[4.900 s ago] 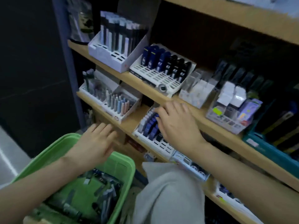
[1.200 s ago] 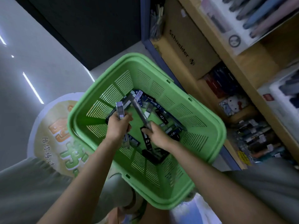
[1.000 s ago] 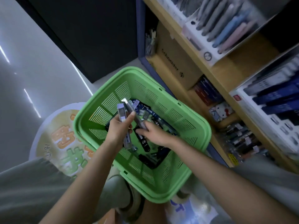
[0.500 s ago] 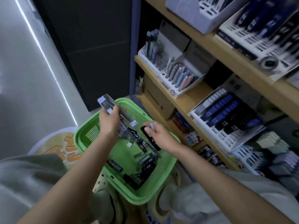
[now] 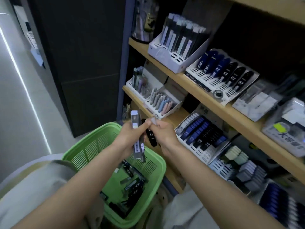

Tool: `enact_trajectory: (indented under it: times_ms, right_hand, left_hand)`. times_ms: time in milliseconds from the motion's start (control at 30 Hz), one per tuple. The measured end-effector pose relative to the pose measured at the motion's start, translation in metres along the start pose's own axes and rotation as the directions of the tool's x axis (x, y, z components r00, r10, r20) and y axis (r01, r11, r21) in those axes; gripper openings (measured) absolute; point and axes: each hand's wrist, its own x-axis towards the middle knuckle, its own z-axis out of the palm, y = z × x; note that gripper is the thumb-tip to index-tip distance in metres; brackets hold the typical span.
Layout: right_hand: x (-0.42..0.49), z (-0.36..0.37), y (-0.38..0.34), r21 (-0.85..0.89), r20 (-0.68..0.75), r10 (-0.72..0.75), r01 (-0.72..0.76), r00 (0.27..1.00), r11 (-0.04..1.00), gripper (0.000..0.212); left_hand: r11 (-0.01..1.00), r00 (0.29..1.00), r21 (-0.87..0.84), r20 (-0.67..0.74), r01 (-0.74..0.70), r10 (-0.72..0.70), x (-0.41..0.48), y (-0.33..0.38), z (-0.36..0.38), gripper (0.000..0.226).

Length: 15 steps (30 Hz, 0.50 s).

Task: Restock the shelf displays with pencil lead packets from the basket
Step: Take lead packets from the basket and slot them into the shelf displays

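My left hand (image 5: 130, 138) grips a long clear lead packet (image 5: 137, 136) with a barcode, held upright above the green basket (image 5: 92, 146). My right hand (image 5: 162, 134) holds a short black lead case (image 5: 151, 138) right beside it; the two hands touch. Several dark packets (image 5: 132, 184) lie loose on the basket floor. To the right, a white display tray (image 5: 194, 149) on the middle shelf holds rows of blue and black lead cases. On the upper shelf, another tray (image 5: 212, 80) carries blue and black cases.
Wooden shelves (image 5: 181, 116) rise on the right with a pastel pen display (image 5: 158, 103), a tall white packet display (image 5: 166, 53) and eraser boxes (image 5: 244, 172). A dark panel (image 5: 79, 63) stands at the left. My knees in grey trousers flank the basket.
Both hands have lifted out of the basket with their packets and come together. My view has swung up from the basket toward the shelves.
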Motion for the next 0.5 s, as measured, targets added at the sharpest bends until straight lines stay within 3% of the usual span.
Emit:
enact_trajectory:
  times_ms: [167, 400, 500]
  right_hand:
    - [-0.004, -0.003, -0.022, 0.033, -0.024, 0.045, -0.044, 0.999, 0.998, 0.021]
    - [-0.013, -0.044, -0.063, -0.105, -0.05, 0.145, -0.149, 0.988, 0.983, 0.043]
    - [-0.017, -0.061, -0.078, -0.134, -0.038, 0.175, -0.179, 0.984, 0.975, 0.039]
  left_hand:
    - [0.997, 0.999, -0.064, 0.001, 0.048, -0.049, 0.006, 0.014, 0.003, 0.018]
    - [0.996, 1.0, -0.09, 0.01, 0.003, -0.002, 0.023, 0.04, 0.017, 0.012]
    - [0.999, 0.999, -0.042, 0.04, 0.012, -0.011, 0.032, 0.048, 0.024, 0.018]
